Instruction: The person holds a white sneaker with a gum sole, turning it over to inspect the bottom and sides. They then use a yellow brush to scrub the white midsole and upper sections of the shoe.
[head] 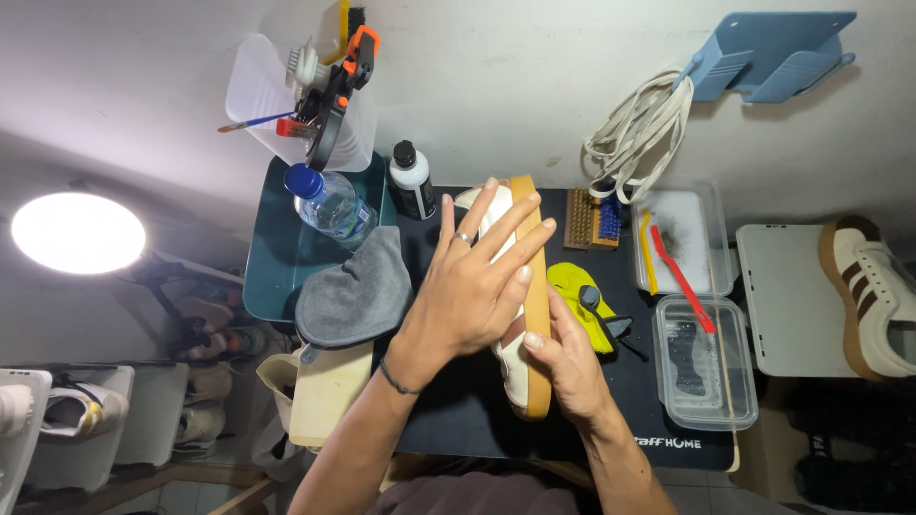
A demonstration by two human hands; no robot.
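Shoe: a white sneaker (520,286) with a tan gum sole, held on its side over the middle of the black mat (458,401), sole edge turned right, toe away from the person.
Left hand: the left hand (468,291) lies flat across the upper, fingers (510,224) spread and straight, a ring on one; touching, not clutching.
Right hand: the right hand (568,367) cups the heel end from the right, thumb pressed on the sole rim, fingers curled behind it.
Clear tubs: right of the mat, the far tub (682,238) holds a red tool and a yellow one; the near tub (706,362) holds dark insoles, I think, hard to tell.
Teal tray: the tray (281,253), left, carries a blue-capped water bottle (329,202); a grey cloth (353,291) hangs over its edge.
White bin: the bin (258,91) at the back holds brushes and an orange-and-black clamp.
Nearby: black-capped bottle (412,181), wooden brush (592,219), yellow cloth (582,300), white laces (644,129).
Far right: the matching sneaker (873,291) sits on a white lid.
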